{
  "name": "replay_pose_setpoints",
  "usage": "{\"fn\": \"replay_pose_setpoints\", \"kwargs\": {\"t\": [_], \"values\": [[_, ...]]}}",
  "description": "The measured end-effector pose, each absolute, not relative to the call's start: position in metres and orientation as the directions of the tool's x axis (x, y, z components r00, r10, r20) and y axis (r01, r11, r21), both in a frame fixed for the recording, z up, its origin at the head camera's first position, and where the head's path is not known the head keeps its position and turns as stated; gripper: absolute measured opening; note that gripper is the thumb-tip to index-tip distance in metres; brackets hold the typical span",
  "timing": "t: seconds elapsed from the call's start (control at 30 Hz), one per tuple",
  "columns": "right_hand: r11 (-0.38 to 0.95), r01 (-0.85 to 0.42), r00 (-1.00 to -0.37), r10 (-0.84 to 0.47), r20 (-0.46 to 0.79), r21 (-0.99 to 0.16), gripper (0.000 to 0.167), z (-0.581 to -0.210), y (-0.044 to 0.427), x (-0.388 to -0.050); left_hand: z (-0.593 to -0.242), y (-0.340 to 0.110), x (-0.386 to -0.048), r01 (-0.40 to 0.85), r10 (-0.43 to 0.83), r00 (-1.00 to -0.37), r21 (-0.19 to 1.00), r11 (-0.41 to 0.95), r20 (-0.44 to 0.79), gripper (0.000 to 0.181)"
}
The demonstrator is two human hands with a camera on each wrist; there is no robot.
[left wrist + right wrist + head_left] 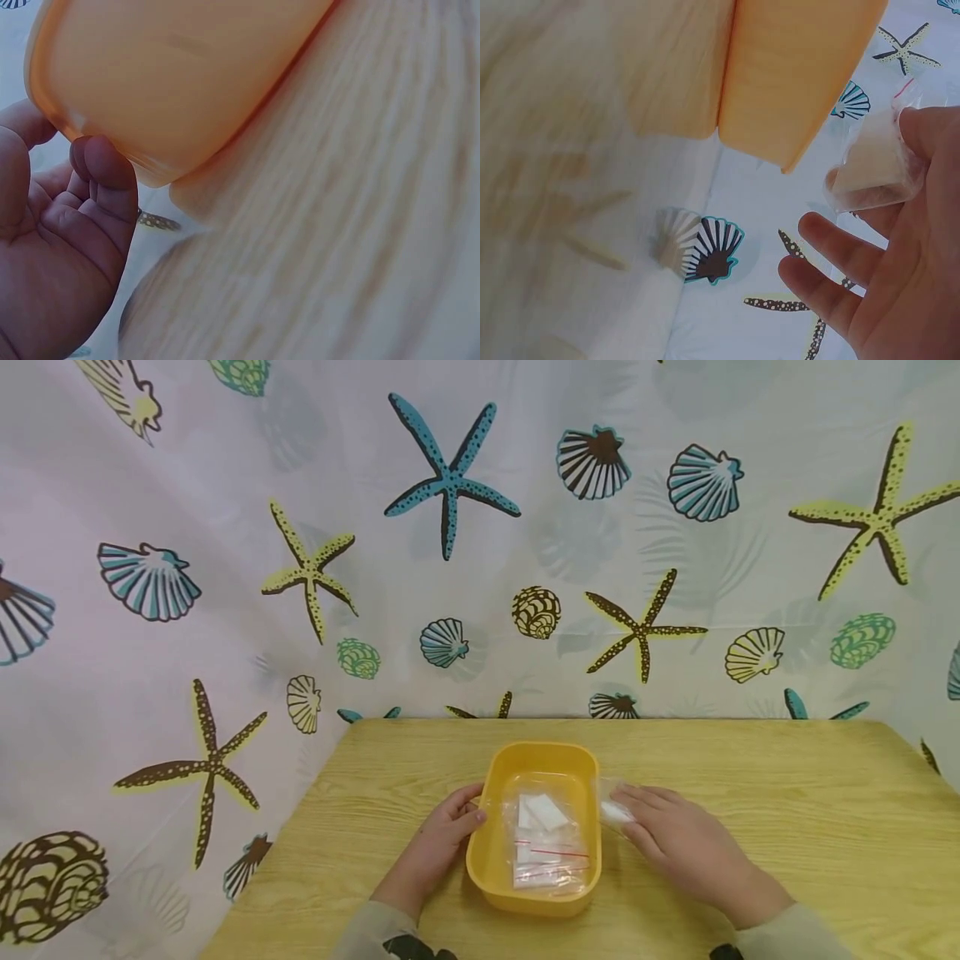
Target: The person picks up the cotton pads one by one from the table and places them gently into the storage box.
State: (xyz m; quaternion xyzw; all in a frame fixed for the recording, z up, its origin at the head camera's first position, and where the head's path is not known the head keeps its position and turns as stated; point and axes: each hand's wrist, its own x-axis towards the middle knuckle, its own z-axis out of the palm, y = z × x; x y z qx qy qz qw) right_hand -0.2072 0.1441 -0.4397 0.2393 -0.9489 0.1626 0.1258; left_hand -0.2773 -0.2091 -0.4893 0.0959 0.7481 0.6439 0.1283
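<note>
A yellow plastic tub [531, 906] stands on the wooden table in the head view. Several clear zip bags [551, 853] with white flat pieces lie inside it, overlapping. My left hand [438, 839] grips the tub's left rim; in the left wrist view its fingers [112, 169] are bent at the tub's edge. To the right of the tub, my right hand [686, 847] pinches another small clear zip bag [877, 169] between thumb and fingers. A white piece shows within that bag, and its two lower fingers extend away from it in the right wrist view.
The wooden table [780, 810] spreads out on both sides of the tub. Behind it and along the left hangs a white curtain [510, 677] printed with starfish and shells.
</note>
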Motion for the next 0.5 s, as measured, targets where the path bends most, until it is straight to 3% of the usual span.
{"fn": "replay_pose_setpoints", "kwargs": {"t": [0.5], "values": [[0.785, -0.561, -0.815, -0.469, 0.340, -0.263, 0.047, -0.434, 0.116, -0.219, -0.492, -0.208, -0.278, -0.012, 0.309, -0.950, 0.990, 0.141, -0.056, 0.054]]}}
